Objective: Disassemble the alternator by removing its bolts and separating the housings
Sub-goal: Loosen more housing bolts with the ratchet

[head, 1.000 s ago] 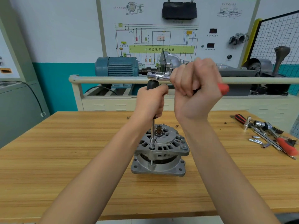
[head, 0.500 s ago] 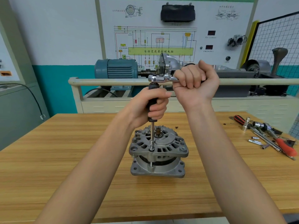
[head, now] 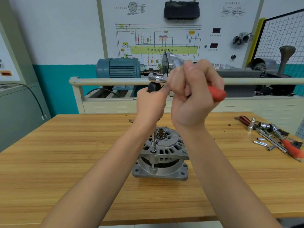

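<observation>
Standing upright on the wooden bench (head: pixel 65 162), shaft end up: alternator (head: pixel 162 155), with a socket (head: pixel 153 145) seated on a bolt at the near-left edge of the upper housing.

From the socket a thin extension shaft rises to a black grip (head: pixel 153 87); the left hand (head: pixel 151 104) has its fingers wrapped round that grip. A chrome ratchet head (head: pixel 157 78) sits on top of it. The right hand (head: pixel 192 96) is closed in a fist round the ratchet's red handle (head: pixel 216 94), whose end sticks out to the right. Loose sockets and other tools (head: pixel 271 137) lie well apart at the bench's right edge.
</observation>
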Demonstrator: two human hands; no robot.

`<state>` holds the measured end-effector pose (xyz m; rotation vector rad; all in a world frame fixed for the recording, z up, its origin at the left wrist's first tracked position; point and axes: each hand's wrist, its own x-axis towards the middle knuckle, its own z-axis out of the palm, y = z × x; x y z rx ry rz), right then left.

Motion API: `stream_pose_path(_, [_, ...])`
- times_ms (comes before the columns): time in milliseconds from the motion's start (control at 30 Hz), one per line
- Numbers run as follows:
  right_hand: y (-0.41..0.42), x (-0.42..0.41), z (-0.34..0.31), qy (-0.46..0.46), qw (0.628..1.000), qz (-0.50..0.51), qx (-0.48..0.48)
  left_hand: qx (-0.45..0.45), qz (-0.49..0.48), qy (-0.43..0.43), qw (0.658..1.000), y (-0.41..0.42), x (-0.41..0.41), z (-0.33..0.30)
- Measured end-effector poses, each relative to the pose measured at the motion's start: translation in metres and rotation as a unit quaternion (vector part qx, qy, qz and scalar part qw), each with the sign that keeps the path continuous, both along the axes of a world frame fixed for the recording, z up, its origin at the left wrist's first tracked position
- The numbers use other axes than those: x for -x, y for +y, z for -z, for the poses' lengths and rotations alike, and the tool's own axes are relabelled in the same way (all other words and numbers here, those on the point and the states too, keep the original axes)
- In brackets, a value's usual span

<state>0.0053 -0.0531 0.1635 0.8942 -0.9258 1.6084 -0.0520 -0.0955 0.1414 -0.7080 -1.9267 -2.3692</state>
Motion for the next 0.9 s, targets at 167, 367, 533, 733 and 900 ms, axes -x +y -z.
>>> stream_pose_path(167, [0.038, 0.003, -0.013, -0.106, 0.954, -0.262, 0.105, 0.045, 0.231, 0.019, 0.972, -0.020, 0.013, -0.006])
stream_pose_path(367, [0.054, 0.022, -0.013, -0.158, 0.857, -0.416, 0.260, 0.031, 0.366, -0.005, 0.930, -0.020, 0.016, -0.010])
stream_pose_path(533, [0.042, 0.009, -0.009, -0.114, 0.928, -0.309, 0.175, 0.017, 0.226, -0.010, 0.974, -0.013, 0.011, -0.007])
stream_pose_path(733, [0.002, 0.002, -0.003, -0.027, 0.999, -0.009, 0.022, -0.018, 0.015, -0.009, 1.000, 0.003, 0.002, -0.005])
stream_pose_path(900, [0.009, 0.001, -0.006, -0.034, 0.997, -0.071, 0.027, -0.011, 0.088, 0.006, 0.996, -0.006, 0.003, -0.004])
